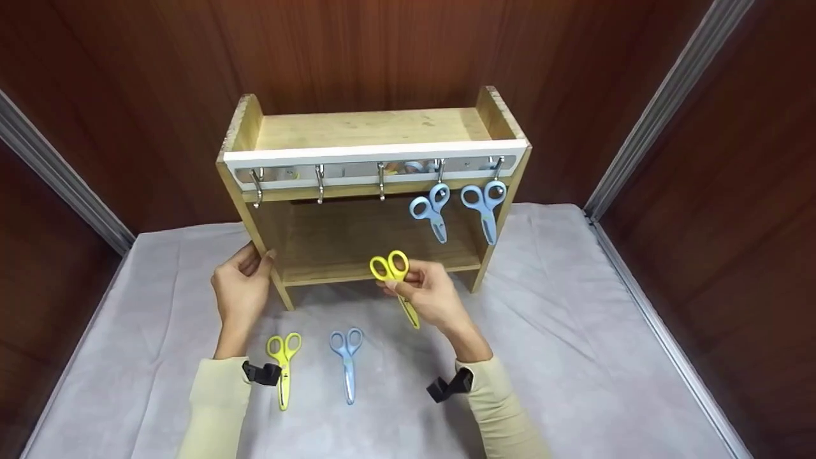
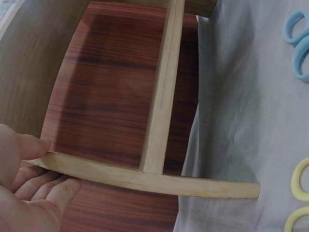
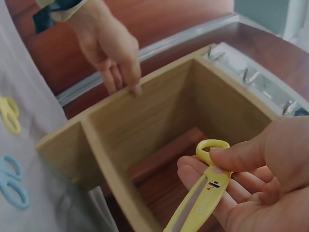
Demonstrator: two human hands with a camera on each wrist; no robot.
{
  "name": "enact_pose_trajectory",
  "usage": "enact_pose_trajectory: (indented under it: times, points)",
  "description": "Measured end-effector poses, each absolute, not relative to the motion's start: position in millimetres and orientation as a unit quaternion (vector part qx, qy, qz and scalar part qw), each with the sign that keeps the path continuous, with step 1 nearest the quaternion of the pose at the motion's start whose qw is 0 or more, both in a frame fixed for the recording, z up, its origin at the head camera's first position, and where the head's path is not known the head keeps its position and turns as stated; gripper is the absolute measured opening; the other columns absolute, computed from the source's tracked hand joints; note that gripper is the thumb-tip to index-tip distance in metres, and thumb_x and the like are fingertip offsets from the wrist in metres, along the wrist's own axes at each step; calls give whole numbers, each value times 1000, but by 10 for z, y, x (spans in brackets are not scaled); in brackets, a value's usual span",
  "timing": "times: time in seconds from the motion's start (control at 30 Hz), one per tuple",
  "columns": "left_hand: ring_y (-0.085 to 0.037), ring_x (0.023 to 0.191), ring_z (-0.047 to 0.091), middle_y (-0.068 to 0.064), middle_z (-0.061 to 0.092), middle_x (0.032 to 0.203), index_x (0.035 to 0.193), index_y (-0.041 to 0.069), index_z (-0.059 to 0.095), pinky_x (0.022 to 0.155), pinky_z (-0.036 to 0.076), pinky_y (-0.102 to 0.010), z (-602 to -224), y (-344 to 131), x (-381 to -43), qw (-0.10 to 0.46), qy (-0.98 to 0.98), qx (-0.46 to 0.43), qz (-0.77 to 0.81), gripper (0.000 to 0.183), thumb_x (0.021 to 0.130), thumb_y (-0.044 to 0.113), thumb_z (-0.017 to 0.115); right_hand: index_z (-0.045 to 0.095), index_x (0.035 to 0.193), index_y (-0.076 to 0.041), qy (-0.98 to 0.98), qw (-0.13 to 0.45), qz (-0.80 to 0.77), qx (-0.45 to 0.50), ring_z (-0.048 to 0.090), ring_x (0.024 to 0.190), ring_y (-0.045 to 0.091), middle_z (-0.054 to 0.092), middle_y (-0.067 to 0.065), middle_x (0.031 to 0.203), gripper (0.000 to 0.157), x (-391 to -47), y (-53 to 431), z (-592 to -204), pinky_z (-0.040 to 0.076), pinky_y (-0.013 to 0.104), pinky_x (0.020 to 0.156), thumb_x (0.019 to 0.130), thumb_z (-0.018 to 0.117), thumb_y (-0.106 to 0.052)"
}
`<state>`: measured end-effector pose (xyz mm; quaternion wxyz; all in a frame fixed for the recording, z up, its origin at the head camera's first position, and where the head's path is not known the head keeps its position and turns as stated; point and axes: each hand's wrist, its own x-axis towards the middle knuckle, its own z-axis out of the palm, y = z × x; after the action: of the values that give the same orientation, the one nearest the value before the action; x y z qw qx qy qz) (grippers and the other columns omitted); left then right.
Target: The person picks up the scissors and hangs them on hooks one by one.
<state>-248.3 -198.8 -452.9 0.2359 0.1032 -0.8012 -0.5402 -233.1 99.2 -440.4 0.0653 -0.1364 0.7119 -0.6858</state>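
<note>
Yellow scissors (image 1: 408, 309) are pinched between the thumb and fingers of my right hand (image 1: 433, 293), handles up and blades down, in front of the wooden shelf (image 1: 376, 131). In the right wrist view, the thumb presses the yellow scissors (image 3: 205, 193) near the handle loops. My left hand (image 1: 242, 287) grips the shelf's left side board; the left wrist view shows the thumb and fingers of the left hand (image 2: 34, 188) on either side of that board's edge (image 2: 111, 175). Two blue scissors (image 1: 435, 213) (image 1: 487, 213) hang from the two rightmost hooks of the rack (image 1: 350, 171).
On the grey cloth (image 1: 574, 306) before the shelf lie another pair of yellow scissors (image 1: 285, 373) and a pair of blue scissors (image 1: 349, 370). Three hooks (image 1: 320, 185) at the rack's left and middle hold nothing. Dark red wooden walls (image 1: 382, 51) surround the cloth.
</note>
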Motion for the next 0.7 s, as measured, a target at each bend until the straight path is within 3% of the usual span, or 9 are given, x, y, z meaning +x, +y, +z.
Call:
enact_pose_trajectory:
  times: [0.2,0.47,0.7]
  points:
    - [-22,106,71,-12,72,119,124,10,69,76,51,-4,-4533,-1993,-2492,239,-797,101,-546,37,90,26,70,60,118,15,694,57,-701,-155,74,96,27,66,36,113,30,-2366,954,-4219,59,41,91,88,61,10]
    - [-21,107,71,-10,72,119,126,13,68,76,51,-4,-4542,-2007,-2481,232,-803,113,-537,38,91,29,69,59,120,13,687,51,-704,-174,74,98,28,69,28,114,30,-2353,890,-3937,59,40,90,90,62,7]
    - [-23,107,70,-12,71,120,126,11,68,77,51,-4,-4543,-2007,-2490,234,-800,107,-543,39,91,27,69,59,118,13,663,43,-723,-190,73,101,32,68,29,117,28,-2399,834,-3760,59,39,90,90,61,8]
